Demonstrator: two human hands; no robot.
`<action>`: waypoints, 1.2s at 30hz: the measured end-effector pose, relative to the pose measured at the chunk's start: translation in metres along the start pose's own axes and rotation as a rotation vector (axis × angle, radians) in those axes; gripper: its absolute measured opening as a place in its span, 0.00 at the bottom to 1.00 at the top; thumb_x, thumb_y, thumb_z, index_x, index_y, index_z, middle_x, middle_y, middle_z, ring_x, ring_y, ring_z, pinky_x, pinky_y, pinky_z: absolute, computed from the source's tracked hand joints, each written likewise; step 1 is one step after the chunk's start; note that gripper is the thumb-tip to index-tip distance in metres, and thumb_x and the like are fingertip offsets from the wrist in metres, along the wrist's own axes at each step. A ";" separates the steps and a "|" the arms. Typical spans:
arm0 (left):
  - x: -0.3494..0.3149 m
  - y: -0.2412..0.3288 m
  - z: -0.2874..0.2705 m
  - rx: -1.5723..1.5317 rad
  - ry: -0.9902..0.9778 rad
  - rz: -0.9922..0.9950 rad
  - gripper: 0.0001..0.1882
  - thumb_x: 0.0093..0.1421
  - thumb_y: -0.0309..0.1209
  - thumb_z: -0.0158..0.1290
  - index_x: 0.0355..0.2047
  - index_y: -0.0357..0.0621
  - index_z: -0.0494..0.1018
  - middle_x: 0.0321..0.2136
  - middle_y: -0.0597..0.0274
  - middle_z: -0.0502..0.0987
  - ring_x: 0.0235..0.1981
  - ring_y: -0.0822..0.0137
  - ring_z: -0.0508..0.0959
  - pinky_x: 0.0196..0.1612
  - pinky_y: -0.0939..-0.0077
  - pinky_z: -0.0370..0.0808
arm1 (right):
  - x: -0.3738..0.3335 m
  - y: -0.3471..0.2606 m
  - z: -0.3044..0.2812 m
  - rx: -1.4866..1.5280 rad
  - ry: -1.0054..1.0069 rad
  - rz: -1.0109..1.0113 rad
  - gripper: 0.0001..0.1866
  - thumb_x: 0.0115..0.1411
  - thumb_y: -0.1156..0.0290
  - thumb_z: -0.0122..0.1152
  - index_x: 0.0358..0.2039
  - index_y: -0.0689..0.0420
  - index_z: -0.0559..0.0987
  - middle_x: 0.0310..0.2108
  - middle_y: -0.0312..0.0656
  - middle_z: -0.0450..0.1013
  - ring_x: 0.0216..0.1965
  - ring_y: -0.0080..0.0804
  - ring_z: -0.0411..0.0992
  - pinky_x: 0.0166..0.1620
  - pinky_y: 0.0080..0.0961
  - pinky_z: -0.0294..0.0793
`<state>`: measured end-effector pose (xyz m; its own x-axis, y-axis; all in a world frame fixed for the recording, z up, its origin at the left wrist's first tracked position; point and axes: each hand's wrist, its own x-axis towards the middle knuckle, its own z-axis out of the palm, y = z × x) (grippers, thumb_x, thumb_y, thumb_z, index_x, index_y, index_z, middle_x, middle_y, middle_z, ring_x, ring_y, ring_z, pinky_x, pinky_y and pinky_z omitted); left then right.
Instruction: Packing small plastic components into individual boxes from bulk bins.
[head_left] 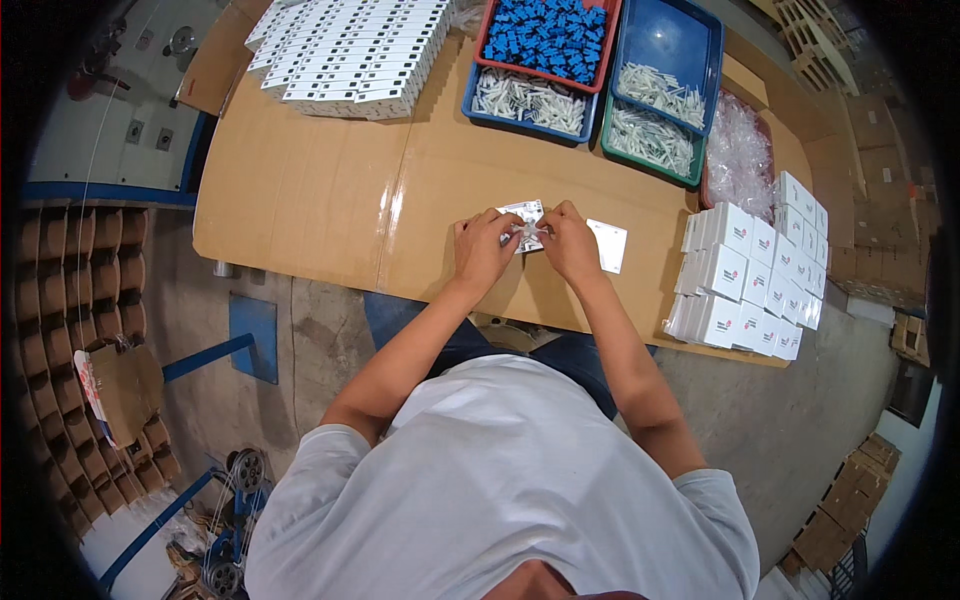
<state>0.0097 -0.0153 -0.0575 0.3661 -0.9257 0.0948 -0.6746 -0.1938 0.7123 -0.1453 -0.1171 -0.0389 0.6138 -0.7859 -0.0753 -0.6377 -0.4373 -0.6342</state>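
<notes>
Two bare hands, left hand [483,245] and right hand [568,245], both narrowed to a pinch on one pale piece [529,231]. Small, greyish-white, too small for finer detail; held between the thumbs and fingertips, just over one white printed piece [524,209] with dark marks, near the front edge of the cardboard-topped table [310,200]. Fingers curled inward, backs of hands upward, forearms angled toward each other. Just beside the right hand, flat: one white rectangle [608,246]. Beyond, five trays: one red tray [540,77] of blue pieces on one blue tray [520,128] of white pieces; another blue tray [665,42] on one green tray [648,171], both with slim white pieces; another red tray [768,136] with clear plastic bags [736,160]. Rightward, one stack of white boxes [755,275]; far left, one block of marked white cartons [360,55], too many to count.
</notes>
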 end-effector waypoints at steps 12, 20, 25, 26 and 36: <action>-0.005 -0.002 0.006 0.052 0.086 0.053 0.07 0.58 0.37 0.64 0.36 0.52 0.86 0.32 0.65 0.79 0.40 0.60 0.79 0.47 0.61 0.65 | 0.006 -0.001 0.004 -0.029 0.008 -0.088 0.06 0.55 0.79 0.65 0.34 0.60 0.85 0.38 0.46 0.75 0.41 0.49 0.78 0.45 0.43 0.78; -0.005 0.004 0.005 0.087 0.042 -0.008 0.07 0.57 0.35 0.65 0.36 0.52 0.85 0.35 0.63 0.79 0.42 0.58 0.78 0.50 0.59 0.65 | 0.009 0.007 -0.005 -0.165 -0.088 -0.214 0.07 0.57 0.75 0.67 0.36 0.56 0.87 0.41 0.42 0.75 0.39 0.46 0.79 0.42 0.42 0.78; -0.007 0.010 0.005 0.112 0.084 0.013 0.07 0.57 0.32 0.64 0.37 0.51 0.82 0.35 0.65 0.79 0.40 0.58 0.79 0.47 0.59 0.67 | 0.015 0.002 -0.007 -0.169 -0.082 -0.187 0.05 0.56 0.74 0.67 0.34 0.56 0.86 0.41 0.41 0.74 0.39 0.46 0.79 0.42 0.42 0.78; -0.007 0.009 0.006 0.124 0.097 0.046 0.07 0.56 0.32 0.64 0.36 0.51 0.82 0.35 0.65 0.78 0.40 0.58 0.79 0.47 0.59 0.68 | 0.017 0.002 -0.007 -0.163 -0.080 -0.144 0.05 0.55 0.74 0.67 0.34 0.56 0.86 0.41 0.41 0.75 0.39 0.46 0.79 0.42 0.42 0.78; -0.009 0.004 0.006 0.132 0.148 0.059 0.07 0.56 0.31 0.64 0.35 0.49 0.81 0.36 0.63 0.79 0.41 0.57 0.79 0.47 0.57 0.70 | 0.021 0.012 -0.004 -0.177 -0.140 -0.313 0.07 0.58 0.73 0.63 0.36 0.55 0.85 0.40 0.41 0.76 0.39 0.45 0.79 0.43 0.41 0.79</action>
<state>0.0001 -0.0094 -0.0594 0.4071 -0.8809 0.2413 -0.7723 -0.1910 0.6058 -0.1418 -0.1408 -0.0453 0.8411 -0.5407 -0.0115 -0.4726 -0.7245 -0.5018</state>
